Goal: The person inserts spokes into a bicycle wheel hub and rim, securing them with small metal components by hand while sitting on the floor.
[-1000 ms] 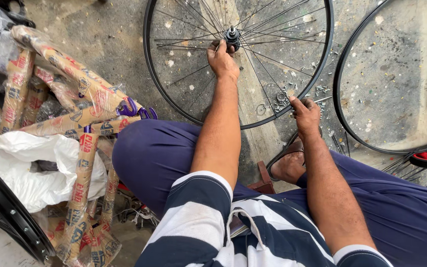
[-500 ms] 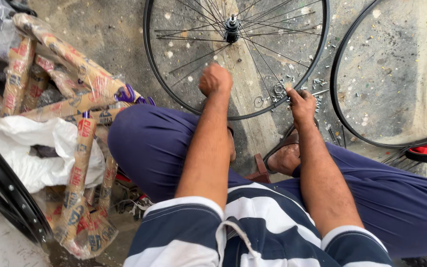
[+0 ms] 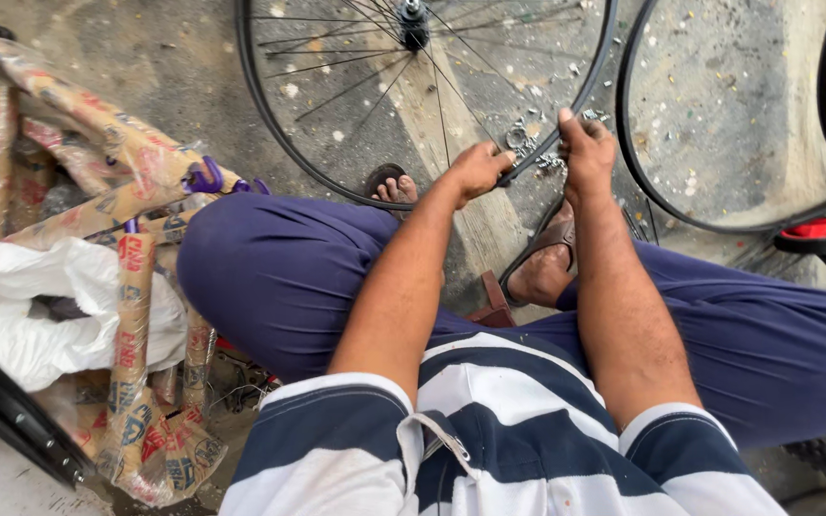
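At your far left, a bicycle frame (image 3: 78, 172) wrapped in printed cardboard rests on the concrete floor (image 3: 145, 57). Ahead lies a spoked wheel (image 3: 413, 96), spokes already laced to the hub. Your left hand (image 3: 478, 167) pinches the rim's near edge; your right hand (image 3: 585, 148) grips it just beside, with loose small metal parts (image 3: 523, 141) between them. A bare rim (image 3: 728, 105) lies to the right, unlaced.

A bicycle repair workshop: spoked wheels (image 3: 413, 96) and bare rims (image 3: 719, 124) lie on a stained concrete floor (image 3: 145, 76) beside a paper-wrapped frame (image 3: 126, 287).
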